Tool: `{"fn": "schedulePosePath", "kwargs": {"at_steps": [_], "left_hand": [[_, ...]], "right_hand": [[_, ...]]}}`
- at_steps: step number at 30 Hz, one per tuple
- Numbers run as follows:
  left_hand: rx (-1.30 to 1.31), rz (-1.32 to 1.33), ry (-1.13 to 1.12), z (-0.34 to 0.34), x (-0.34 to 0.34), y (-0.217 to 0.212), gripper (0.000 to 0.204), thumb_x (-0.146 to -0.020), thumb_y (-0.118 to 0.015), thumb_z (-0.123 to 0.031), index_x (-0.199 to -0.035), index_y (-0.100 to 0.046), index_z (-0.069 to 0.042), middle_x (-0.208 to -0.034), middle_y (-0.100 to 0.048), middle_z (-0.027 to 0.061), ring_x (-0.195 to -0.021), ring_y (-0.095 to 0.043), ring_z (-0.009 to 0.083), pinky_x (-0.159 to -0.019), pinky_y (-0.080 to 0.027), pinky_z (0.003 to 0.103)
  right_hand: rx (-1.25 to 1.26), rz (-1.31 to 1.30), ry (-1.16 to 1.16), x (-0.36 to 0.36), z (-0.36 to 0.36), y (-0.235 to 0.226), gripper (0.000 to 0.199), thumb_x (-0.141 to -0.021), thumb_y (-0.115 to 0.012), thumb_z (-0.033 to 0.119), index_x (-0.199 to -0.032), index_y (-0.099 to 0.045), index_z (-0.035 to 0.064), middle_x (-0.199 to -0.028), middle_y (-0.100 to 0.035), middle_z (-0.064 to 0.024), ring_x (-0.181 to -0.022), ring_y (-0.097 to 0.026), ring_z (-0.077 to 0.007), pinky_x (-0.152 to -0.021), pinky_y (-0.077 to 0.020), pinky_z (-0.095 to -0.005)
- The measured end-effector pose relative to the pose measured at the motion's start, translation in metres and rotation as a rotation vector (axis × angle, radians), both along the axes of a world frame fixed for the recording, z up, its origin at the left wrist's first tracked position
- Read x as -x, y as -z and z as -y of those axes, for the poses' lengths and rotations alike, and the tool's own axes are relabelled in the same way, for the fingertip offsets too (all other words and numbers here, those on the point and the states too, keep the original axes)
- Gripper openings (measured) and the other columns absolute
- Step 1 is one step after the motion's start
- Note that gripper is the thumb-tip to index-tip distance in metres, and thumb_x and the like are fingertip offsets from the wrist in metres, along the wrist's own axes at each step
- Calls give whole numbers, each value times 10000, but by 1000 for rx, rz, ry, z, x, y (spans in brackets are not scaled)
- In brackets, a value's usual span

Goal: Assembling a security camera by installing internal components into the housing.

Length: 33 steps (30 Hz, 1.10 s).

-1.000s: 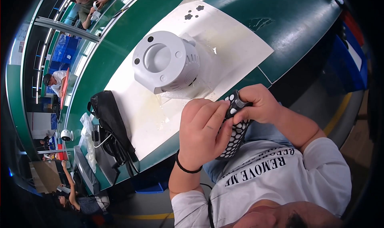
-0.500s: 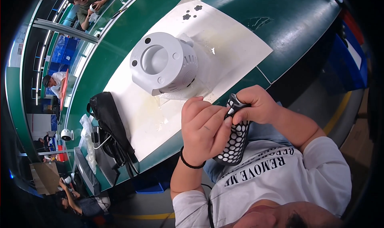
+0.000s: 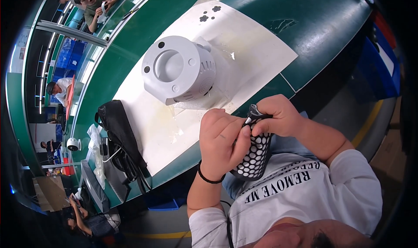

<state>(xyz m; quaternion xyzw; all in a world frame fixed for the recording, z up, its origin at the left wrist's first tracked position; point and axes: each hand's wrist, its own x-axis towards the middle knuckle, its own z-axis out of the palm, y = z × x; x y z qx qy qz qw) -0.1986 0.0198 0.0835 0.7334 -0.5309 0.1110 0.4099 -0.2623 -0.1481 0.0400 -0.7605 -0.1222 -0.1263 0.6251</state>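
A bendy black sheet (image 3: 254,161), patterned with rows of white dots, is held curled in front of my body. My right hand (image 3: 278,115) is closed on its upper end, thumb on the near face. My left hand (image 3: 222,139), with a black band at its wrist, is closed with its thumb and curled fingers at the sheet's upper left edge. Whether a small piece is between those fingertips is hidden. Beyond my hands, a white round appliance housing (image 3: 176,69) lies on the white mat (image 3: 257,52). Its face has a round recess, two black spots and two pale spots.
A black pouch (image 3: 115,126) with straps lies on the green table (image 3: 322,26) left of the mat. Clear plastic wrap (image 3: 95,152) and a small white camera (image 3: 73,145) are farther left. Blue bins (image 3: 376,65) stand at right. Several other people are at the far left.
My left hand's fingers have curled in and its thumb has shifted slightly left along the sheet's edge. My right hand keeps its hold. The housing has not moved.
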Motion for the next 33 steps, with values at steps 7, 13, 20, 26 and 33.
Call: {"fn": "schedulePosePath", "kwargs": {"at_steps": [7,13,20,26,33], "left_hand": [[43,-96,16,-1,1,2,144,-671,-641,-30,-806,-595,-18,-719,-569,71,-691,-521,262,-693,-431,343],[51,-3,-46,1,4,1,197,-647,-672,-1,-817,-577,-33,-711,-563,74,-647,-541,255,-584,-453,328],[43,159,-55,0,2,4,178,-644,-681,-28,-787,-577,-48,-660,-547,57,-602,-543,241,-583,-474,338],[-5,229,-67,-2,4,4,144,-669,-683,-71,-745,-561,-61,-612,-525,48,-570,-534,233,-613,-494,354],[-14,-114,-61,-2,13,-7,154,-698,-668,-66,-823,-583,-36,-712,-580,86,-618,-546,252,-582,-453,325]], "right_hand": [[-82,46,-65,-2,4,0,413,-658,-728,374,-663,-536,9,-580,-462,-61,-500,-414,-184,-473,-319,-285],[34,15,-72,0,9,4,392,-693,-727,346,-665,-527,10,-578,-447,-40,-542,-400,-120,-499,-343,-259],[-84,-1,48,4,4,-10,357,-660,-759,304,-769,-554,33,-670,-504,-39,-592,-461,-139,-544,-381,-261],[70,-48,-78,8,5,-20,324,-663,-746,244,-834,-568,34,-711,-538,-55,-646,-510,-175,-579,-392,-282],[117,38,16,10,3,-13,307,-695,-715,277,-698,-532,31,-607,-498,-66,-547,-478,-201,-499,-360,-293]]}}
